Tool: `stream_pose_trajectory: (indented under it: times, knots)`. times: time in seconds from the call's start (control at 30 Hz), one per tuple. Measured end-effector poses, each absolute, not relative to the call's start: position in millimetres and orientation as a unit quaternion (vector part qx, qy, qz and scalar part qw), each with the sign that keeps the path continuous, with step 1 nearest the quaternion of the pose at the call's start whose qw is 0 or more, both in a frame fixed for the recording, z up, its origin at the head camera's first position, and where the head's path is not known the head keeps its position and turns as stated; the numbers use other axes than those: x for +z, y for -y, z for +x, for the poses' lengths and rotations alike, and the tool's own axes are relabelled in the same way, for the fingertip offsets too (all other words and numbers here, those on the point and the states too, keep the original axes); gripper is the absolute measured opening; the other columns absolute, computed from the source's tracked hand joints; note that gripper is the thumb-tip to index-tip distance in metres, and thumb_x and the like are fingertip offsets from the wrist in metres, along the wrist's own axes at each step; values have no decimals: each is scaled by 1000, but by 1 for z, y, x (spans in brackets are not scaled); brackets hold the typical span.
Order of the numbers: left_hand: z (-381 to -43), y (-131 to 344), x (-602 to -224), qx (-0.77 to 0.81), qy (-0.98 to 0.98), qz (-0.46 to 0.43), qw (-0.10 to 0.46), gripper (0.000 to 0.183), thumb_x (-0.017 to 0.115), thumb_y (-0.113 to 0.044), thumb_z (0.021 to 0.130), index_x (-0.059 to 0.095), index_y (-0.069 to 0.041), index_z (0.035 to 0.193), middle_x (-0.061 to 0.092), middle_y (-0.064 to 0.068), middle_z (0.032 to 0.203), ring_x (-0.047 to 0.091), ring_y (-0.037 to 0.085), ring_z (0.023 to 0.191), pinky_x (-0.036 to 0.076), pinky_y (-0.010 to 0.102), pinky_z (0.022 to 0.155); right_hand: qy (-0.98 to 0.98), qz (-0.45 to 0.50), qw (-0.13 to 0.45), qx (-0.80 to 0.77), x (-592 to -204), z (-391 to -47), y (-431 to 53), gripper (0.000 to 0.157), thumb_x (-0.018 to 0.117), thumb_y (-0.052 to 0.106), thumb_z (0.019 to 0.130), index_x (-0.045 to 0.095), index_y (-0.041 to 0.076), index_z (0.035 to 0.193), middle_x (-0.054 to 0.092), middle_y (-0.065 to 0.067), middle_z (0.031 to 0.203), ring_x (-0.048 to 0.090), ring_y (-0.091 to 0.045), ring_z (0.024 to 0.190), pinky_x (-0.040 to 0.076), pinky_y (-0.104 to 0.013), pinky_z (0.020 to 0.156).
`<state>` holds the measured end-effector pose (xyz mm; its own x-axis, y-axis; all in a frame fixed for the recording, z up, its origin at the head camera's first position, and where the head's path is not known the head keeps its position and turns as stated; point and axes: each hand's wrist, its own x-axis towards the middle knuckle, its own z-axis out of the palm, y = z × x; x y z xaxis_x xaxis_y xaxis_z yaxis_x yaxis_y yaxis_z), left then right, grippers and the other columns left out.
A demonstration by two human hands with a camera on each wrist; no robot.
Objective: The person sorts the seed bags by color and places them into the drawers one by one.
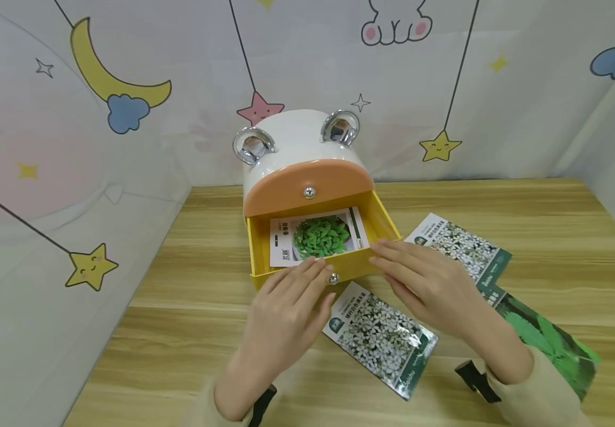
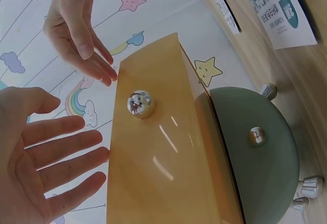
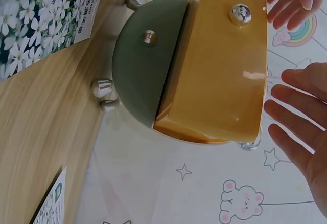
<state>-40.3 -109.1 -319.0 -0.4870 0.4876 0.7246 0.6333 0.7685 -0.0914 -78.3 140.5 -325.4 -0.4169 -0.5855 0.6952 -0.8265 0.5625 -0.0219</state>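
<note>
A yellow drawer [image 1: 312, 265] stands pulled out of a white rounded box [image 1: 300, 139] with chrome ring ears. Inside it lies a seed packet [image 1: 322, 235] picturing green leaves. My left hand [image 1: 288, 317], fingers straight, reaches the top edge of the drawer front just left of the chrome knob [image 1: 333, 278]. At that edge's right end rest the extended fingertips of my right hand [image 1: 432, 284]. Both wrist views show the spread fingers of my left hand [image 2: 56, 157] and my right hand [image 3: 301, 116] against the drawer front's rim, holding nothing.
On the wooden table [image 1: 179, 332], a white-flower seed packet [image 1: 382, 338] lies before the drawer. Another white-flower packet [image 1: 462, 246] and a green-leaf packet [image 1: 550, 341] lie to the right. Below the drawer are a green panel [image 2: 255, 157] and chrome feet. A printed cloth [image 1: 392, 83] hangs behind.
</note>
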Motion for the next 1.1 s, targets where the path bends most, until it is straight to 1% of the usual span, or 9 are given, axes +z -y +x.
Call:
stream_pose_trajectory:
  times: [0.17, 0.3, 0.43, 0.53, 0.63, 0.73, 0.9, 1.07, 1.1]
  knots:
    - [-37, 106, -319, -90, 854, -342, 382, 31, 56, -26, 92, 71, -9, 113, 73, 6, 113, 69, 21, 107, 55, 33, 90, 826, 428, 321, 180, -327, -71, -144, 37, 40, 26, 102, 69, 8, 116, 68, -9, 122, 65, -29, 112, 54, -41, 90]
    - [-35, 103, -319, -81, 851, -352, 381, 33, 50, -27, 96, 71, -10, 114, 73, 4, 112, 69, 18, 105, 55, 31, 89, 838, 420, 305, 167, -328, -64, -148, 42, 36, 30, 104, 69, 9, 118, 68, -7, 123, 63, -28, 115, 51, -39, 97]
    - [-34, 99, -320, -78, 847, -363, 381, 36, 43, -29, 99, 71, -11, 114, 73, 3, 112, 69, 17, 106, 55, 31, 88, 839, 423, 305, 158, -330, -60, -151, 46, 32, 32, 105, 69, 8, 117, 69, -8, 122, 64, -28, 113, 36, -28, 114]
    - [-34, 96, -321, -81, 845, -374, 374, 36, 42, -29, 100, 70, -12, 114, 73, 2, 113, 68, 17, 108, 55, 30, 89, 836, 426, 309, 155, -333, -57, -154, 47, 32, 33, 105, 69, 7, 116, 69, -9, 120, 64, -29, 111, 23, -23, 121]
    - [-33, 93, -323, -77, 844, -387, 364, 35, 45, -30, 99, 70, -13, 116, 72, 2, 114, 67, 16, 110, 54, 30, 90, 836, 428, 307, 154, -337, -54, -158, 46, 33, 32, 105, 69, 6, 116, 69, -10, 121, 64, -30, 112, 20, -25, 122]
    - [-33, 89, -325, -67, 845, -398, 352, 32, 52, -30, 96, 70, -14, 116, 72, 1, 115, 67, 16, 110, 54, 29, 91, 837, 428, 305, 154, -342, -50, -163, 45, 33, 31, 105, 69, 6, 116, 69, -12, 120, 63, -31, 111, 20, -27, 123]
    - [-33, 81, -327, -53, 844, -418, 331, 33, 63, -32, 89, 70, -15, 116, 71, -1, 117, 66, 14, 111, 53, 27, 92, 860, 411, 271, 136, -352, -42, -175, 49, 30, 33, 106, 69, 7, 115, 69, -10, 121, 61, -30, 114, 18, -28, 123]
    - [-36, 72, -332, -50, 838, -442, 316, 31, 64, -34, 89, 70, -17, 114, 72, -3, 114, 66, 12, 111, 53, 25, 92, 876, 393, 248, 129, -362, -34, -185, 53, 27, 35, 106, 70, 6, 114, 69, -10, 120, 58, -26, 118, 17, -29, 123]
    - [-36, 70, -333, -53, 838, -446, 310, 30, 63, -34, 89, 70, -17, 114, 72, -4, 114, 66, 12, 111, 53, 24, 92, 875, 392, 250, 132, -364, -32, -187, 53, 27, 35, 106, 70, 6, 113, 69, -11, 119, 54, -23, 125, 17, -29, 123]
